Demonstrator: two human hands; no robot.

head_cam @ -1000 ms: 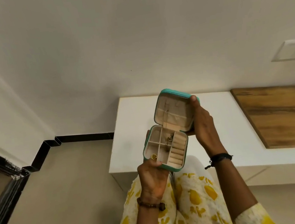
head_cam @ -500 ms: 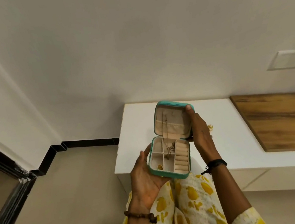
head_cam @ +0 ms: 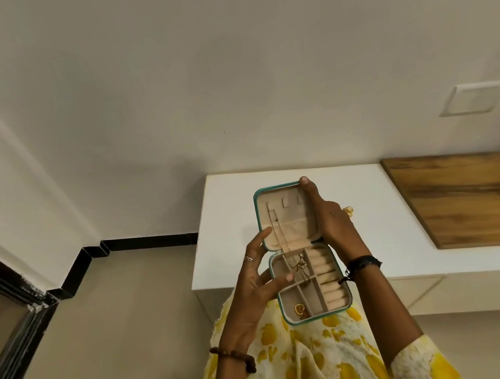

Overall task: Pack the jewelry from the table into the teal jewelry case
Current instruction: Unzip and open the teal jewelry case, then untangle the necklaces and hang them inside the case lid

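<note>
Your right hand (head_cam: 330,219) grips the lid of the open teal zip-around jewelry case (head_cam: 303,255); your spread left-hand fingers (head_cam: 259,242) steady its side. It looks light and rigid, its thin chain (head_cam: 280,233) tangle-prone.

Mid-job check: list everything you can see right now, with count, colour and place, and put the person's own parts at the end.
teal jewelry case: 1, teal shell with beige lining, open, held above the lap.
necklace chain: 1, thin, gold-toned, hangs from the lid into the tray.
gold earring: 1, in the tray's near-left compartment.
gold jewelry: small piece, count unclear, on the table behind the right hand.
white table: 1, against the wall.
wooden board: 1, brown, at the table's right part.
wall plate: 1, white, on the wall.
left hand: fingers spread at the case's left side; ring, brown bead bracelet.
right hand: holds the lid's right edge; black wrist thread.
</note>
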